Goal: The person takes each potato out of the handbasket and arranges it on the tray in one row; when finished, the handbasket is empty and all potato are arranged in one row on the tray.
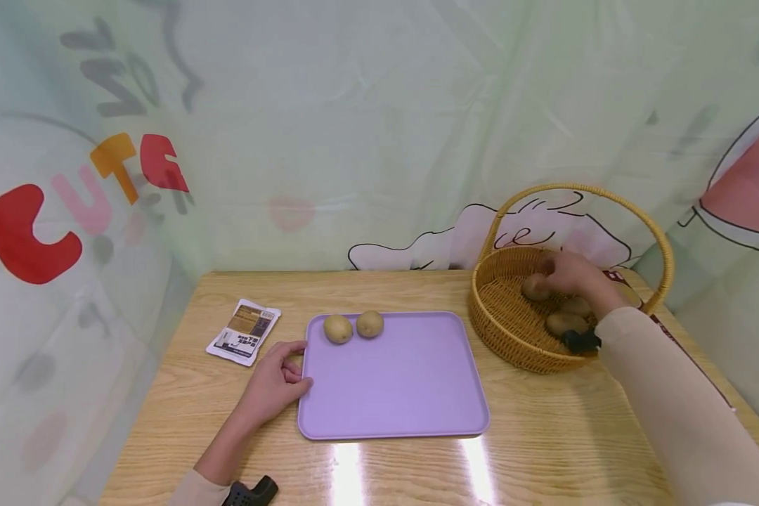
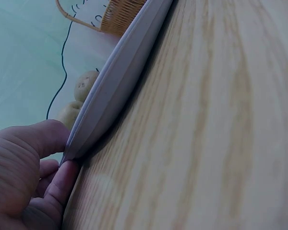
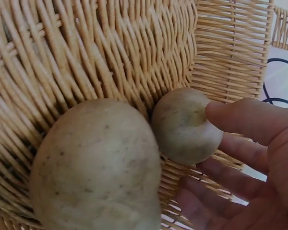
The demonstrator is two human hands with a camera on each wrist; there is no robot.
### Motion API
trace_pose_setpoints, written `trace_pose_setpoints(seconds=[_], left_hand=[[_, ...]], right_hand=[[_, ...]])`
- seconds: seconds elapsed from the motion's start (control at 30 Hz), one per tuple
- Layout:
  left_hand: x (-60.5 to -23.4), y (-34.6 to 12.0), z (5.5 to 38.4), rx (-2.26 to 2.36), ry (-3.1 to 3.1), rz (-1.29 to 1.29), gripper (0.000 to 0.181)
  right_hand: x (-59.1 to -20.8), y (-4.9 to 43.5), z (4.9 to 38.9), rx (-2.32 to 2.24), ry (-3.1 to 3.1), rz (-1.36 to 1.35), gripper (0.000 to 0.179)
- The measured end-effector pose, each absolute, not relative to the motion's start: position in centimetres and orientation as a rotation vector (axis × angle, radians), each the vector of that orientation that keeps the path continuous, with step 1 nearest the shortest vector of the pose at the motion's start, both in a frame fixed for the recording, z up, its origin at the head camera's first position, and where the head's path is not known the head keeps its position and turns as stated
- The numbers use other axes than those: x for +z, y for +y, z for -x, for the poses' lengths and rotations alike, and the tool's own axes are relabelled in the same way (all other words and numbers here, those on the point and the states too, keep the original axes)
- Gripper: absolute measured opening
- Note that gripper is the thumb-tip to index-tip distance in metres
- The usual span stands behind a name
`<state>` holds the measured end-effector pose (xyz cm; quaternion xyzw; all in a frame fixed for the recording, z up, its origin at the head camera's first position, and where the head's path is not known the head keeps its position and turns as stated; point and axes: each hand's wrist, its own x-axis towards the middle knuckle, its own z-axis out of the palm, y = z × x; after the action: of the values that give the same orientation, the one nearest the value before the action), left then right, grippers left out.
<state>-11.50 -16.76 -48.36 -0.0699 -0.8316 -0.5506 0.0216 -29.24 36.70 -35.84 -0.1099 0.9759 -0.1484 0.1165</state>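
Observation:
At the left edge of a purple tray, my left hand pinches the rim between thumb and fingers, which the left wrist view shows up close. Two potatoes, one left and one right, rest in the tray's far left corner. Over on the right, my right hand reaches into a wicker basket. There its thumb and fingers grip a small potato; some fingertips are hidden behind it. A larger potato lies beside that one, among others in the basket.
A white and brown packet lies on the wooden table left of the tray. The basket's tall arched handle rises over my right wrist. A printed curtain hangs behind the table.

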Motion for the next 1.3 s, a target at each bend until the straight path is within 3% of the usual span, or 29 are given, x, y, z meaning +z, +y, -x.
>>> trace_pose_setpoints(seconds=[0.13,0.37,0.6,0.97,1.3], left_hand=[[-48.5,-16.8,11.6,-1.705,-2.582,0.190,0.062],[-48.6,-16.8,11.5,-1.707,-2.587,0.180,0.062],[-45.3,-15.7,10.1,-1.704,-2.561,0.229,0.058],[-48.3,-16.5,11.3,-1.701,-2.581,0.186,0.062],[-48.4,-16.9,11.3,-1.738,-2.547,0.232,0.062]], right_hand=[[-36.4,37.3,29.2,-0.491,2.837,0.286,0.052],[-36.9,37.0,28.4,-0.650,2.782,0.203,0.041],[-36.7,36.9,27.8,-0.657,2.783,0.184,0.041],[-37.0,37.4,28.7,-0.594,2.847,0.247,0.042],[-35.6,36.1,28.4,-0.539,2.926,0.325,0.042]])
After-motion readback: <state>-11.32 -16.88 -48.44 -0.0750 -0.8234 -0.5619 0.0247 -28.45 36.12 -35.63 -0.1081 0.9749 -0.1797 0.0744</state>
